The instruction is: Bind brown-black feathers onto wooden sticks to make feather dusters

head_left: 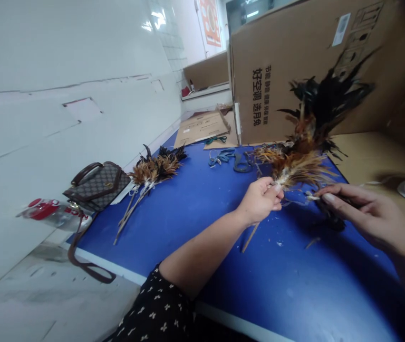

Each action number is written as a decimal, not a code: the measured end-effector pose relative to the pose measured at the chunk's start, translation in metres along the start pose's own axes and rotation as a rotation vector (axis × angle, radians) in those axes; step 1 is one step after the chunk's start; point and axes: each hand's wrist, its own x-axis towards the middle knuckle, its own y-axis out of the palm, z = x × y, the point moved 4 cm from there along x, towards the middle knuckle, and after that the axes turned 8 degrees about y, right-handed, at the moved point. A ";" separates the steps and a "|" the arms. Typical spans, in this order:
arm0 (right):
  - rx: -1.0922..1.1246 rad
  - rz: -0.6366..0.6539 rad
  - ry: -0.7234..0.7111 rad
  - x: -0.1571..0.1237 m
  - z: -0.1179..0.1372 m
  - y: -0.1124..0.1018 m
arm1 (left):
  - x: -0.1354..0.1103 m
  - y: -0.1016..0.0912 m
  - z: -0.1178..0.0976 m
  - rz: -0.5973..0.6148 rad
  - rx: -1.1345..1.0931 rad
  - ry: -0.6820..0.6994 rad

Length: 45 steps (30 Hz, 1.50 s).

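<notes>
My left hand (261, 202) is closed around the base of a feather duster (305, 137), its brown and black feathers fanning up and to the right. Below that fist its thin wooden stick (250, 238) slants down over the table. To the right, my right hand (370, 211) pinches the pale quill end of a dark feather (331, 216) between thumb and fingers. A thin string seems to run between the two hands. On the left of the table lie finished-looking feather bundles (158, 166) on sticks (131, 213), touched by neither hand.
The blue table (188, 218) carries blue cords (224, 156) behind my left hand. A brown handbag (99, 185) and a plastic bottle (58, 213) stand at the left edge. A large cardboard box (281, 61) rises behind, with flat cardboard (200, 128) beside it.
</notes>
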 end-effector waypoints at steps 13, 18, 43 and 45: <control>-0.269 -0.042 -0.685 -0.012 0.030 0.019 | -0.013 0.014 0.033 0.126 0.228 -0.177; -0.294 -0.054 -0.731 -0.012 0.027 0.022 | -0.014 0.018 0.028 0.137 0.191 -0.164; -0.220 -0.342 -0.607 -0.023 0.028 0.039 | -0.013 0.019 0.021 0.057 0.086 -0.129; -0.240 -0.425 -0.609 -0.024 0.029 0.035 | -0.012 0.017 0.023 0.025 0.122 -0.119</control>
